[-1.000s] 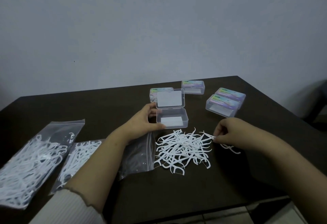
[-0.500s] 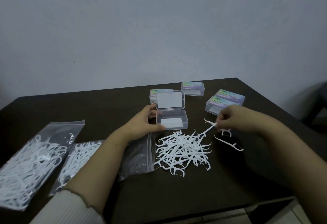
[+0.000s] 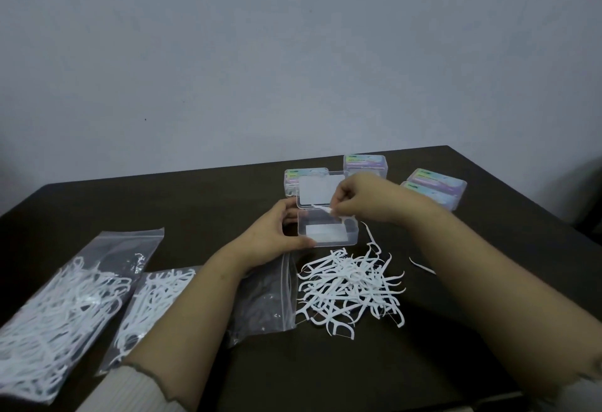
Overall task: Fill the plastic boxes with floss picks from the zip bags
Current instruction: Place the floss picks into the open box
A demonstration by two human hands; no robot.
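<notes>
Clear plastic box [image 3: 327, 232], lid hinged open and standing up behind, white card flat on the bottom; taken as landmark. Floss pick [image 3: 323, 208] white, held just above the box's open tray. Loose heap of floss picks [image 3: 353, 284] just in front of the box, white and tangled. Emptied zip bag [image 3: 265, 297] front-left of the box, flat. Two filled zip bags [image 3: 62, 307] farther left. Four closed boxes with coloured labels [image 3: 435, 191] behind and right of the box.
</notes>
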